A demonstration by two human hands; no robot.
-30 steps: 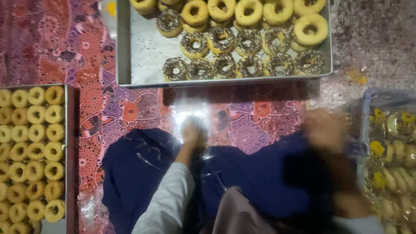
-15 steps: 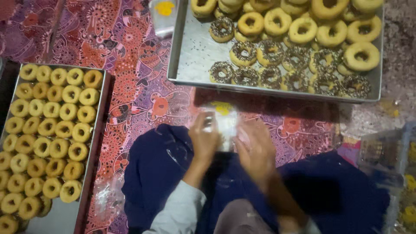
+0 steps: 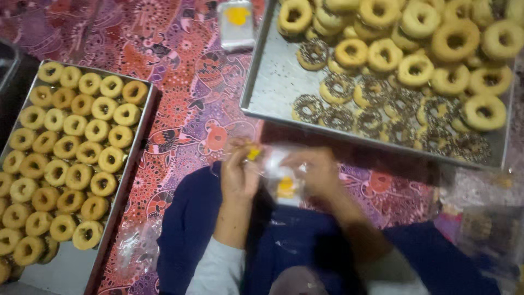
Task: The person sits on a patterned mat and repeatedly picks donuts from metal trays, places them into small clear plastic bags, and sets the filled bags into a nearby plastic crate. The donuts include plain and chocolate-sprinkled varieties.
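Note:
Both my hands meet over my lap and hold a small clear plastic bag [image 3: 281, 177] with a yellow patch on it. My left hand [image 3: 239, 173] pinches the bag's left edge near a yellow bit. The bag's right side is gripped by my right hand [image 3: 316, 172]. The frame is blurred, so the bag's contents are unclear. Just beyond my hands stands a metal tray [image 3: 273, 87] with plain ring doughnuts [image 3: 415, 68] and several chocolate-sprinkled doughnuts [image 3: 338, 117].
A second tray [image 3: 65, 267] full of plain ring doughnuts lies at the left on a red and purple patterned cloth [image 3: 185, 109]. A clear packet with a yellow label [image 3: 236, 23] lies at the top. Crumpled clear plastic [image 3: 486, 229] sits at the right, another piece [image 3: 134, 251] near my left knee.
The view has shifted, so both trays sit further right in frame. My right hand came in from the right a second ago; both hands now hold the bag lower and nearer my lap.

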